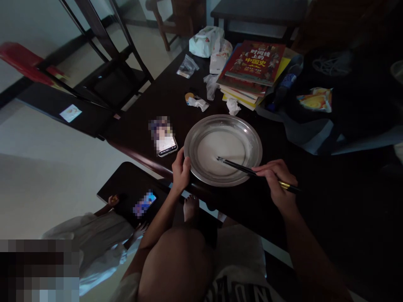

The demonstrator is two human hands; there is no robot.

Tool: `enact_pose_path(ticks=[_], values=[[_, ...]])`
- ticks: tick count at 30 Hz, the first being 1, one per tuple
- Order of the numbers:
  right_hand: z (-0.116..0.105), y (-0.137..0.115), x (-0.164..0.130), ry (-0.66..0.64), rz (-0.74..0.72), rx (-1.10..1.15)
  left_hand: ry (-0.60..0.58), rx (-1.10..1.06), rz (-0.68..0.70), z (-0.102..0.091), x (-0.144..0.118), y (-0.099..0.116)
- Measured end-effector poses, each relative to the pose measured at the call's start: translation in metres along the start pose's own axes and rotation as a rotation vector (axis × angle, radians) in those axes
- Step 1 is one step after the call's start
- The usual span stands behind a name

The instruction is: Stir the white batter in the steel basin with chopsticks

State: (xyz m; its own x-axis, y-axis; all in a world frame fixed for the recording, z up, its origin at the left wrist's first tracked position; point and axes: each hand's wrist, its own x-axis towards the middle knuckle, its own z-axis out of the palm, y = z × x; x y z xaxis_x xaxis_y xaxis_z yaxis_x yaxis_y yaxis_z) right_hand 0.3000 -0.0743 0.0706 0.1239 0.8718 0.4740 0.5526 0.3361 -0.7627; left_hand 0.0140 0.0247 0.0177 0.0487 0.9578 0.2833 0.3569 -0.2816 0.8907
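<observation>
Head view, read left to right. Far left, on a low dark stool [126,188], a second person's hand [112,200] rests beside a lit phone [145,204]; I keep that hand apart from the wearer's own.

On the dark surface [163,100] a smartphone [166,140] lies face up just left of the dish, within glancing range yet apart from the rim.

The left hand [180,170] grasps the near-left rim of the round metal plate [201,130], fingers curled over the edge; I judge this grip is there to keep the shallow dish from sliding or turning.

The plate sits at the near edge of the surface, directly before the wearer, and holds a thin pale liquid or batter [220,149] spread across its flat floor.

The right hand [277,178] is clenched on a pair of dark chopsticks [242,167], held low and nearly flat, tips together in the pale layer near the plate's centre. I read the shallow angle as suiting so shallow a dish.

Behind the plate lie crumpled plastic wrappers [209,86] and a stack of books [253,69]; a dark bag [340,105] with a blue-labelled bottle [285,86] fills the right. All stand well apart from the dish.
</observation>
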Motion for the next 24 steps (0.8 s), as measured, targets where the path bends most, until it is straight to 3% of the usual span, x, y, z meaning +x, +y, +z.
enact_pose_path(ticks=[5,9,14,18,24], values=[[-0.0001,-0.0004,0.0005,-0.081,-0.024,0.007,0.004,0.003,0.0,0.0001,0.0001,-0.0009],[-0.0004,0.0009,-0.0001,-0.03,-0.025,0.029,0.016,0.003,0.013,0.0001,0.0001,-0.0026],[-0.0001,-0.0002,-0.0003,-0.08,-0.02,0.017,0.018,0.003,0.024,0.0006,0.0,-0.0036],[-0.0001,-0.0005,-0.0001,-0.009,0.017,0.04,0.024,-0.01,0.035,0.0009,0.0003,-0.0032],[0.0003,0.0004,0.0003,-0.062,-0.032,0.002,0.019,-0.008,0.023,0.0002,0.0003,-0.0009]])
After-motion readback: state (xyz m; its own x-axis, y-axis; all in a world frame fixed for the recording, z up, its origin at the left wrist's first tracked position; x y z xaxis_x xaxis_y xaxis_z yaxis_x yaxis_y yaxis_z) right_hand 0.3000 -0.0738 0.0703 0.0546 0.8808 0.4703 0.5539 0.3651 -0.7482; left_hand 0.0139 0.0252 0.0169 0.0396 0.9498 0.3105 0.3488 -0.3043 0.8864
